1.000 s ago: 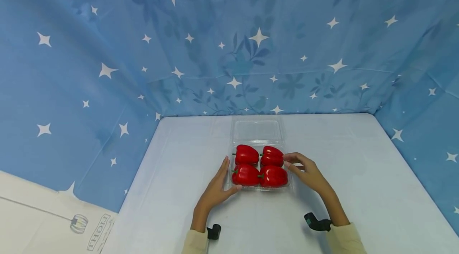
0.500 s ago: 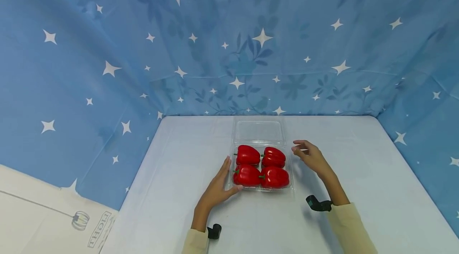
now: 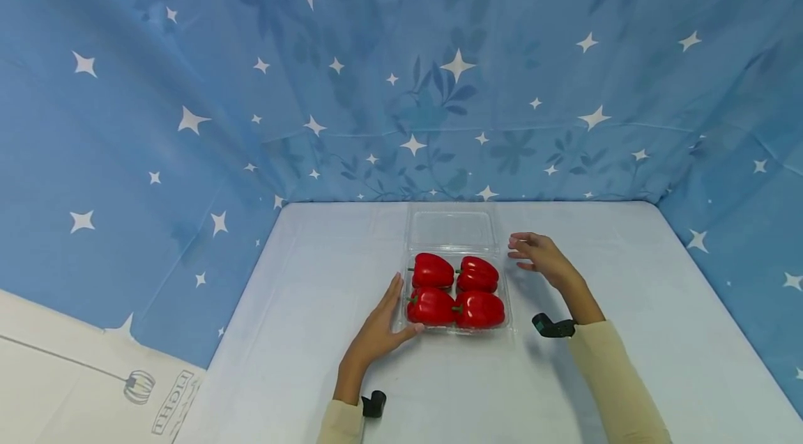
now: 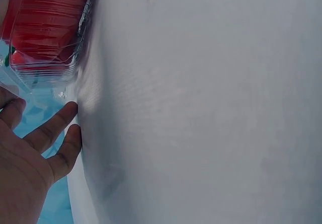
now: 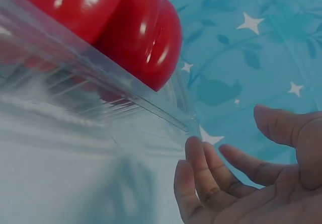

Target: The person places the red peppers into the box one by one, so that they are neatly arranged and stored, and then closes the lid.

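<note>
A clear plastic clamshell box sits on the white table with its lid folded back flat. Several red bell peppers with green stems lie inside in two rows. My left hand lies along the box's left side, fingers extended and thumb by the front edge; whether it presses cannot be told. Beyond the far right corner of the box is my right hand, its fingers loosely bent and holding nothing. In the right wrist view, its fingertips are near the box's corner and a ridged red pepper stands above the rim.
White cloth covers the table. A blue curtain with white stars hangs behind it and along both sides. Black wrist cameras sit on the left wrist and the right wrist.
My right hand has drawn away from the far right pepper and moved outward, then further back beside the box. The left hand, box and peppers stay in place.
</note>
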`<state>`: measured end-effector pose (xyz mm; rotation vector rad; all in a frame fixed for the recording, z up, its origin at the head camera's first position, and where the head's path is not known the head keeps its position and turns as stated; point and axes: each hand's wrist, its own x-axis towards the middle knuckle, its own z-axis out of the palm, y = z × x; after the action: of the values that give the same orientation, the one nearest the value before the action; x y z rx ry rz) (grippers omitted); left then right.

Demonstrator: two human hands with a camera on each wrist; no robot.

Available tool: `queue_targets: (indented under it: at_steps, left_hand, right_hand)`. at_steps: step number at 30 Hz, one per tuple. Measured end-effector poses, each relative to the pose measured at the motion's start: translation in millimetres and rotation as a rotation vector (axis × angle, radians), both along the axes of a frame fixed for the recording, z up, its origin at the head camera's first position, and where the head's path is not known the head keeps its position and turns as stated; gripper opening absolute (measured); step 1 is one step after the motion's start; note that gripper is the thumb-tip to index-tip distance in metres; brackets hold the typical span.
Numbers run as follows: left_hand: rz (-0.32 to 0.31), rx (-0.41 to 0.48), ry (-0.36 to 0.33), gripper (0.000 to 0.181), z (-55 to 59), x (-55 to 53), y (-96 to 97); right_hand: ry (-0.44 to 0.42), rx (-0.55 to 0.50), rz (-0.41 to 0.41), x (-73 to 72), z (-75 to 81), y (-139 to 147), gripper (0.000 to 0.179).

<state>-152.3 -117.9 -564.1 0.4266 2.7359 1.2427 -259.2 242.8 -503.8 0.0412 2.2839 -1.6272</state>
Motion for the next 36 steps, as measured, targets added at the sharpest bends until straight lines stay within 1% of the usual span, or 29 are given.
queue_targets:
  at_steps: [3, 5, 8, 11, 14, 18, 20, 24, 30, 36]
  left_hand:
    - [-0.002, 0.002, 0.011, 0.099, 1.0, -0.2, -0.7]
    - [-0.004, -0.001, 0.004, 0.1, 1.1, -0.3, -0.9]
    - [-0.008, -0.013, 0.001, 0.1, 0.5, -0.9, -0.8]
    - [-0.007, -0.014, 0.01, 0.1, -0.1, -1.3, -0.8]
    - [-0.008, -0.01, 0.015, 0.1, -0.3, -1.3, -0.7]
    - [-0.011, -0.004, 0.012, 0.1, -0.5, -1.0, -1.1]
    - [-0.011, -0.002, 0.012, 0.1, -0.6, -1.0, -1.6]
    - [-0.008, 0.001, 0.012, 0.1, -0.6, -1.2, -2.3]
    - [-0.014, 0.011, 0.01, 0.101, -0.6, -2.5, -3.4]
    - [-0.008, 0.015, 0.007, 0.101, -1.6, -3.1, -3.9]
  right_hand:
    - [-0.041, -0.041, 0.004, -6.8, -2.5, -1, 0.066]
    - [-0.078, -0.066, 0.008, -10.6, -6.4, -1, 0.067]
    - [-0.132, -0.104, -0.01, -16.2, -13.4, -2, 0.06]
    - [-0.143, -0.11, -0.008, -21.5, -18.5, -3, 0.056]
    - [-0.14, -0.1, -0.023, -26.0, -21.2, -5, 0.053]
    - [-0.147, -0.096, -0.081, -31.4, -23.3, -8, 0.046]
    - [-0.145, -0.093, -0.108, -33.8, -24.2, -10, 0.042]
    - [-0.125, -0.061, -0.129, -35.6, -26.8, -13, 0.041]
    - [-0.066, 0.009, -0.126, -34.7, -28.8, -13, 0.044]
    - [-0.012, 0.008, -0.105, -33.0, -28.1, -11, 0.046]
